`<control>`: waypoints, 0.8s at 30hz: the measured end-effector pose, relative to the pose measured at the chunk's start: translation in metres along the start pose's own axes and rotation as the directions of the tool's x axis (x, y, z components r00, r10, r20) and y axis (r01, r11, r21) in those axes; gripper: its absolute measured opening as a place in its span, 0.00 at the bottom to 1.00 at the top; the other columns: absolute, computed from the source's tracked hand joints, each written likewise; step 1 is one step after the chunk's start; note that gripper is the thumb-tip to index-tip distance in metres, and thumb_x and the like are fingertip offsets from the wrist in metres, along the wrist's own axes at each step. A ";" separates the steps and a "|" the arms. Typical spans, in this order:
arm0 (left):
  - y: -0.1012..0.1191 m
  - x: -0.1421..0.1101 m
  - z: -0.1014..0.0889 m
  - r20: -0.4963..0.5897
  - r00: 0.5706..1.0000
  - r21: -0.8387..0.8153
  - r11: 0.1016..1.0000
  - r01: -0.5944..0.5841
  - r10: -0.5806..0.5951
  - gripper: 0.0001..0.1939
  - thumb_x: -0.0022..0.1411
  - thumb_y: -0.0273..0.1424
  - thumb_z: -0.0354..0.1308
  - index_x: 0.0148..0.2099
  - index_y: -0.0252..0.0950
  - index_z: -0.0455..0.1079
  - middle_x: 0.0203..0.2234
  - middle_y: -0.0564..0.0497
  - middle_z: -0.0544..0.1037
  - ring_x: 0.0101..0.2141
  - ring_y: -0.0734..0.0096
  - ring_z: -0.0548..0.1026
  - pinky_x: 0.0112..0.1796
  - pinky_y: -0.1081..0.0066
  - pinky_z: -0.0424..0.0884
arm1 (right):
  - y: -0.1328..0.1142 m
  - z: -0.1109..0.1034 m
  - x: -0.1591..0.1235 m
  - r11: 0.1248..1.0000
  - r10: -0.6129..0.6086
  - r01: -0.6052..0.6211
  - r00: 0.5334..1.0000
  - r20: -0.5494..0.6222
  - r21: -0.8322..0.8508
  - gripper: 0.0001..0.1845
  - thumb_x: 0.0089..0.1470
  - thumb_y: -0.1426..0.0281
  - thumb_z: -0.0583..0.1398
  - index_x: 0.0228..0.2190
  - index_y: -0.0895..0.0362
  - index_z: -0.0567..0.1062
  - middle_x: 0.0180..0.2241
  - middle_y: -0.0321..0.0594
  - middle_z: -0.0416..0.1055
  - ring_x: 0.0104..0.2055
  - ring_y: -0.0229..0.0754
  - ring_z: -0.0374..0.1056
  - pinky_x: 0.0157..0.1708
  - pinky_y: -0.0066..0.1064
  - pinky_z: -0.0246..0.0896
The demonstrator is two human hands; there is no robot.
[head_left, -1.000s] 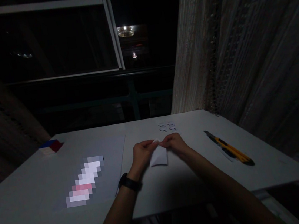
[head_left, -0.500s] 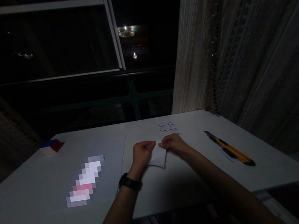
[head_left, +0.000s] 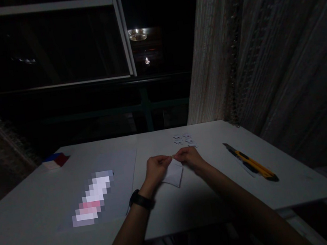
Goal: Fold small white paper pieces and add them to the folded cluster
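Note:
A small white piece of paper (head_left: 173, 175) hangs below my fingers over the middle of the table. My left hand (head_left: 157, 167) pinches its upper edge, the fingertips almost meeting those of the other hand. From the right, my right hand (head_left: 191, 157) pinches the same edge. What exactly lies between the fingertips is too dark and small to make out. Just beyond my right hand lie several small paper pieces (head_left: 183, 139) with dark marks on them. A black watch (head_left: 141, 199) is on my left wrist.
On the right lies a yellow and black utility knife (head_left: 252, 162), with a thin strip beside it. A large paper sheet (head_left: 125, 173) with a bright blurred-out patch lies on the left. A red, blue and white block (head_left: 55, 160) stands at the far left of the white table (head_left: 201, 211).
The fingertips of both hands have come a little closer together at the paper's upper edge. The paper's lower corner has shifted slightly down. Other things stay in place.

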State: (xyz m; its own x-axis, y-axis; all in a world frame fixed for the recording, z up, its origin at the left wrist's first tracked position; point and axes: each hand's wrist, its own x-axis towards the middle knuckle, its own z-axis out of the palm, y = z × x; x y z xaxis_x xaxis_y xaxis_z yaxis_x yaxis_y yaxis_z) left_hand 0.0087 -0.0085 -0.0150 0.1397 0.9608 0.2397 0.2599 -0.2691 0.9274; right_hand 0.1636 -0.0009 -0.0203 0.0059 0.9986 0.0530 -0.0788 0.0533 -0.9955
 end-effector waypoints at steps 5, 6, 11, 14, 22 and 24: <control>-0.002 0.000 0.001 0.003 1.000 0.031 0.999 -0.024 0.024 0.14 0.47 0.38 0.59 0.29 0.30 0.76 0.21 0.46 0.77 0.23 0.68 0.72 0.24 0.73 0.63 | -0.001 0.003 -0.001 0.999 -0.019 0.016 0.993 -0.120 -0.030 0.14 0.23 0.66 0.67 0.09 0.59 0.68 0.10 0.31 0.62 0.16 0.32 0.55 0.19 0.27 0.48; -0.002 0.000 0.001 0.001 0.999 0.034 0.999 -0.032 0.032 0.14 0.47 0.38 0.59 0.29 0.30 0.76 0.21 0.46 0.77 0.24 0.68 0.72 0.24 0.73 0.63 | -0.001 0.004 -0.001 0.999 -0.029 0.025 0.993 -0.113 -0.035 0.13 0.24 0.66 0.67 0.10 0.59 0.68 0.11 0.31 0.62 0.16 0.32 0.55 0.19 0.27 0.49; -0.003 0.001 0.000 0.006 1.000 0.024 0.999 -0.026 0.026 0.14 0.47 0.38 0.59 0.29 0.31 0.76 0.21 0.47 0.77 0.23 0.70 0.71 0.24 0.73 0.63 | 0.002 0.000 0.001 0.990 -0.097 0.096 0.995 -0.009 -0.101 0.12 0.29 0.63 0.66 0.14 0.59 0.71 0.13 0.32 0.64 0.18 0.33 0.56 0.21 0.27 0.50; -0.003 0.000 0.001 0.031 0.999 -0.002 1.000 -0.021 0.021 0.15 0.46 0.39 0.60 0.28 0.30 0.76 0.21 0.47 0.76 0.23 0.70 0.70 0.24 0.74 0.62 | 0.005 -0.003 0.004 0.960 -0.160 0.137 0.984 -0.076 -0.243 0.13 0.31 0.63 0.65 0.12 0.59 0.69 0.12 0.32 0.62 0.17 0.33 0.55 0.19 0.27 0.49; -0.003 0.000 0.002 0.016 0.997 -0.129 0.989 0.072 -0.070 0.15 0.41 0.37 0.64 0.29 0.29 0.75 0.21 0.47 0.76 0.22 0.72 0.70 0.24 0.74 0.62 | 0.000 -0.005 0.002 0.893 -0.260 0.262 0.964 0.056 -0.367 0.12 0.38 0.62 0.62 0.17 0.59 0.72 0.17 0.36 0.68 0.21 0.36 0.61 0.23 0.27 0.54; -0.003 0.002 0.001 -0.022 0.995 -0.152 0.984 0.088 -0.093 0.14 0.40 0.36 0.65 0.27 0.30 0.75 0.21 0.47 0.76 0.22 0.71 0.71 0.25 0.74 0.63 | 0.000 -0.004 0.002 0.913 -0.247 0.255 0.967 0.067 -0.319 0.12 0.37 0.62 0.63 0.19 0.59 0.73 0.19 0.37 0.69 0.23 0.37 0.63 0.24 0.28 0.56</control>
State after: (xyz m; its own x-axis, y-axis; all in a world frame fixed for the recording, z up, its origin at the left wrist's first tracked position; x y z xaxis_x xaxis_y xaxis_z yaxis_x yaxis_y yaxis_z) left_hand 0.0091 -0.0062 -0.0179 0.0938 0.9828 0.1592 0.1229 -0.1701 0.9777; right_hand 0.1676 0.0010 -0.0205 -0.0417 0.9523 0.3024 0.2477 0.3030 -0.9202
